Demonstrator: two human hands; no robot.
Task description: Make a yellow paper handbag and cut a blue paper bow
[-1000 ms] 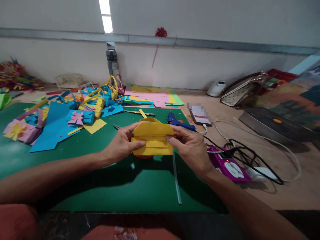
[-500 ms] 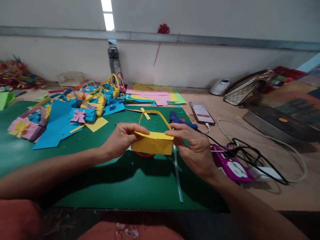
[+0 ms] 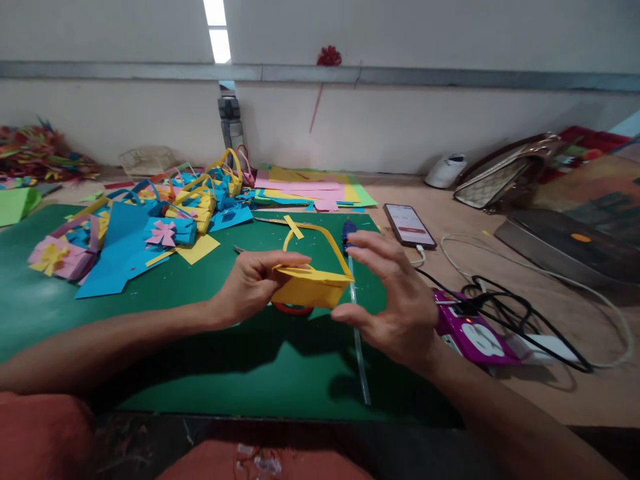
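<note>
My left hand [image 3: 253,283] pinches the left end of a small yellow paper basket [image 3: 314,291] with a thin strip handle standing up from it. The basket tilts slightly above the green mat. Close to its right end, my right hand [image 3: 393,293] is spread, thumb and fingers apart, holding nothing. Behind the right fingers a blue glue gun [image 3: 349,233] is partly hidden. A clear glue stick [image 3: 361,373] lies on the mat under the basket's right end. Below the basket shows a red curved piece [image 3: 294,309], mostly covered.
Finished paper baskets [image 3: 65,250] in pink, blue and yellow crowd the left, beside a blue sheet [image 3: 115,250]. Coloured paper sheets [image 3: 310,183] lie at the back. On the right are a phone [image 3: 410,225], a purple power strip [image 3: 475,333] with tangled cables, and a handbag [image 3: 493,183].
My right hand has let go of the basket's right end and opened to the right. The basket has tilted, its right end nearer, while my left hand keeps its pinch.
</note>
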